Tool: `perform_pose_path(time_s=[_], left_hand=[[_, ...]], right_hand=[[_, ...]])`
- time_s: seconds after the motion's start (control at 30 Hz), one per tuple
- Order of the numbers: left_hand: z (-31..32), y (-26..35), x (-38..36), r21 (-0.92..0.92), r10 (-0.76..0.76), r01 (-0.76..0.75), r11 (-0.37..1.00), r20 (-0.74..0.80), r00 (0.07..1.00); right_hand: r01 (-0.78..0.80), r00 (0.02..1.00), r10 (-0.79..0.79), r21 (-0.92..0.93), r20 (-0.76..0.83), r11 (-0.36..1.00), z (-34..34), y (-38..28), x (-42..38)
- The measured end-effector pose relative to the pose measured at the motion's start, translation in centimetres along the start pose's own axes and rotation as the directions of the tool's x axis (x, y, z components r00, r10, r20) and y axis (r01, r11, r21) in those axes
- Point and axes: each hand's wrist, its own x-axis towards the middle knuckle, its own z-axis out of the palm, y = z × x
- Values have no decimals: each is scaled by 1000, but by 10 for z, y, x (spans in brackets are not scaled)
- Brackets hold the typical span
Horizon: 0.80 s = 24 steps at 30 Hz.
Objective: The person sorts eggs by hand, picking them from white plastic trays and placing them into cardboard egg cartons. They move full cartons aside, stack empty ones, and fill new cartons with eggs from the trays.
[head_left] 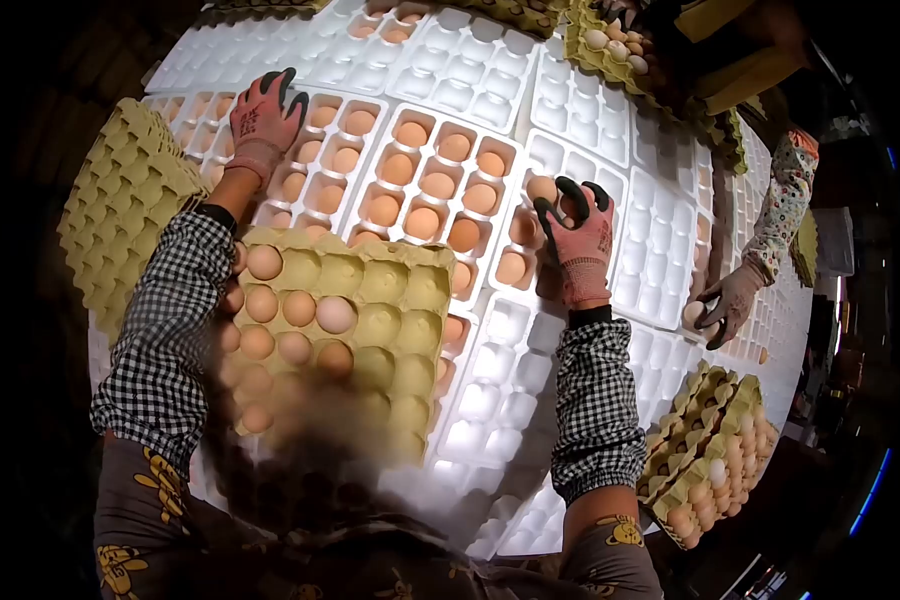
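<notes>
My left hand [263,125], in a pink glove with black fingertips, reaches over a white foam tray [348,222] at the upper left. Its fingers are apart, and no egg shows between them. My right hand [580,240], gloved alike, curls its fingers around an egg [569,205] above another foam tray [618,190] that is partly filled. A brown egg [541,189] sits just left of those fingers. Below and between my arms lies a yellowish pulp egg tray [380,325], with brown eggs [298,308] on its left side and bare cups on its right.
Stacked pulp trays [120,215] stand at the left. Pulp trays with eggs [715,455] lean at the lower right. At the right, another person's gloved hand [735,300] holds a white egg [694,315]. More eggs [618,45] sit in a pulp tray at the top.
</notes>
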Motion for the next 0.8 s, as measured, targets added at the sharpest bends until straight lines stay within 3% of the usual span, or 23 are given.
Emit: perform_pose_path(time_s=[0.03,0.07,0.1,0.13,0.17,0.23,0.27,0.3,0.37,0.4,0.43,0.5,0.53,0.6,0.63,0.7,0.77,0.8], left_hand=[[12,-20,4,-135,-90,98,986,70,994],[39,-59,12,-253,6,11,967,68,998],[36,-55,6,-238,-2,20,971,75,997],[25,-46,0,-406,23,13,914,83,996],[6,-46,-1,-543,40,3,840,67,997],[-6,-36,-9,-314,18,-45,948,-88,996],[-13,-26,-13,-186,-26,9,983,-90,996],[-20,-18,-19,-64,-68,62,996,-92,993],[-33,-11,-25,-32,-143,145,989,39,989],[-37,-18,-23,-175,-70,109,978,215,974],[-35,-18,-28,-35,27,-20,999,200,980],[-38,-14,-36,100,97,-120,988,215,972],[-38,-14,-32,102,100,-123,987,212,972],[-36,-15,-23,2,66,-66,998,-74,995],[-41,-8,-20,38,96,-93,995,-89,991],[-21,-12,-11,220,280,-278,935,19,960],[9,-16,-13,260,113,-166,951,207,972],[13,-19,-12,166,85,-121,979,208,974]], right_hand=[[-13,1000,14,-19,19,1000,-6,-3,-2],[5,998,0,-71,59,997,-10,0,-3],[30,994,-17,-117,109,993,-15,6,-3],[68,995,-75,104,68,992,-20,17,1],[-110,994,108,391,28,914,-20,22,4],[-55,973,66,57,-222,997,-30,29,6],[-147,965,85,-242,-247,959,-10,75,4],[-140,981,110,-198,-157,970,-7,78,-3],[53,997,-69,-356,-32,933,-11,76,-15],[58,997,-72,-350,-27,935,-8,74,-17],[55,996,-77,-346,-50,937,-6,73,-21],[51,993,-83,-342,-80,938,-6,72,-24],[48,990,-87,-326,-108,944,-6,70,-23],[36,988,-80,-306,-131,951,-4,64,-25],[48,980,-103,-303,-170,952,-5,58,-25],[63,976,-122,-305,-178,950,-5,54,-27],[89,978,-144,-324,-149,942,-3,61,-24],[103,976,-160,-330,-150,938,-2,64,-22]])
